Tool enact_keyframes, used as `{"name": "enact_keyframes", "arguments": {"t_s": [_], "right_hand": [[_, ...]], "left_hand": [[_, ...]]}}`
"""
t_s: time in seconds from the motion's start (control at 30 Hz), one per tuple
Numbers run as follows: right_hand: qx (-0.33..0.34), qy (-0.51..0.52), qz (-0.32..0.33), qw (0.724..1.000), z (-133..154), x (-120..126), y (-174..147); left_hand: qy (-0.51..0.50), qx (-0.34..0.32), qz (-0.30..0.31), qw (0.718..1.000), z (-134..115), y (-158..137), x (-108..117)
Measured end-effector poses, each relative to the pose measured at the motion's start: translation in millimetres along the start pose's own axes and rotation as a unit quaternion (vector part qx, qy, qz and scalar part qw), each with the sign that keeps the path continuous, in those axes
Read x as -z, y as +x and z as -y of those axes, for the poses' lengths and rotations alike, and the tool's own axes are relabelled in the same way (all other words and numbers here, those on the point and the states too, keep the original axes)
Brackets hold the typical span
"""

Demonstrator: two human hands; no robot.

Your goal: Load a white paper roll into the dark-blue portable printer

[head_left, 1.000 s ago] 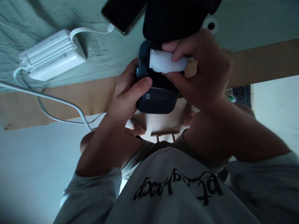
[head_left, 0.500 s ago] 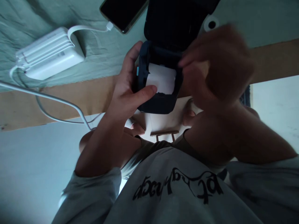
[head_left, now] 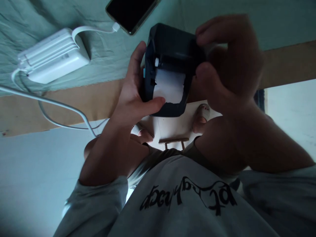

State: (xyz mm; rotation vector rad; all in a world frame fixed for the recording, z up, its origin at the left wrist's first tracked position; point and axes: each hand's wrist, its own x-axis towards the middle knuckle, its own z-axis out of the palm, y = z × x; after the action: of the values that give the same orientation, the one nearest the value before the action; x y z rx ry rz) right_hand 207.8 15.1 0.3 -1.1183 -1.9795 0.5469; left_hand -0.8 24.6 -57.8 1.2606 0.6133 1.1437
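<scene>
My left hand (head_left: 130,102) is wrapped round the left side of a small dark label printer (head_left: 170,110), its thumb pressing the front edge of a strip of white paper (head_left: 170,86) that lies over the opening. At the printer's right side, my right hand (head_left: 232,62) is curled with its fingertips and thumb on the edge of the dark lid (head_left: 172,39). The lid is tilted down over the back part of the printer, leaving a gap in which a small white piece (head_left: 157,62) shows. The printer is held above the table's front edge.
A phone (head_left: 130,13) lies behind the printer with a white cable plugged in. A white power bank (head_left: 53,56) rests on the green cloth (head_left: 103,62) at left. Another white cable (head_left: 61,104) hangs over the wooden table edge (head_left: 84,105).
The lid has swung from wide open down toward the printer body, with my right hand at its edge. The white roll behind it is now hidden. My left hand has kept its hold.
</scene>
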Motion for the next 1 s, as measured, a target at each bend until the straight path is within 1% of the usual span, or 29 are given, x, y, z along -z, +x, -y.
{"name": "enact_keyframes", "arguments": {"t_s": [0.07,0.13,0.23,0.3,0.37,0.43,0.5,0.53,0.6,0.67,0.77,0.9,0.97,1.0], "right_hand": [[0.039,0.012,-0.009,0.999,-3,-1,0],[0.047,0.030,0.005,0.998,-5,-2,-1],[-0.006,0.060,0.045,0.997,-7,-6,-2],[-0.028,0.074,0.066,0.995,-8,-8,-1],[-0.021,0.081,0.081,0.993,-8,-8,-1],[-0.009,0.081,0.088,0.993,-8,-9,1],[-0.008,0.079,0.090,0.993,-9,-9,2],[-0.006,0.079,0.092,0.993,-9,-10,2],[0.013,0.074,0.082,0.994,-11,-11,2],[0.037,0.060,0.064,0.995,-13,-13,1],[0.055,0.058,0.046,0.996,-15,-16,-1],[0.055,0.054,0.045,0.996,-14,-17,-4],[0.040,0.046,0.061,0.996,-10,-16,-4],[0.031,0.045,0.069,0.996,-8,-15,-4]], "left_hand": [[-0.014,-0.018,0.012,1.000,5,2,5],[-0.014,-0.027,0.032,0.999,6,3,7],[-0.005,-0.010,0.025,1.000,0,1,4],[-0.021,0.003,0.021,1.000,-6,-2,-2],[-0.045,0.016,-0.003,0.999,-13,-4,-9],[-0.064,0.026,-0.049,0.996,-19,-5,-16],[-0.076,0.046,-0.083,0.993,-25,-5,-22],[-0.078,0.064,-0.090,0.991,-27,-4,-24],[-0.082,0.094,-0.087,0.988,-32,-3,-26],[-0.085,0.105,-0.080,0.988,-35,-2,-27],[-0.081,0.100,-0.069,0.989,-33,-1,-24],[-0.081,0.056,-0.056,0.994,-27,0,-20],[-0.091,0.060,-0.065,0.992,-29,1,-22],[-0.107,0.086,-0.074,0.988,-32,2,-25]]}}
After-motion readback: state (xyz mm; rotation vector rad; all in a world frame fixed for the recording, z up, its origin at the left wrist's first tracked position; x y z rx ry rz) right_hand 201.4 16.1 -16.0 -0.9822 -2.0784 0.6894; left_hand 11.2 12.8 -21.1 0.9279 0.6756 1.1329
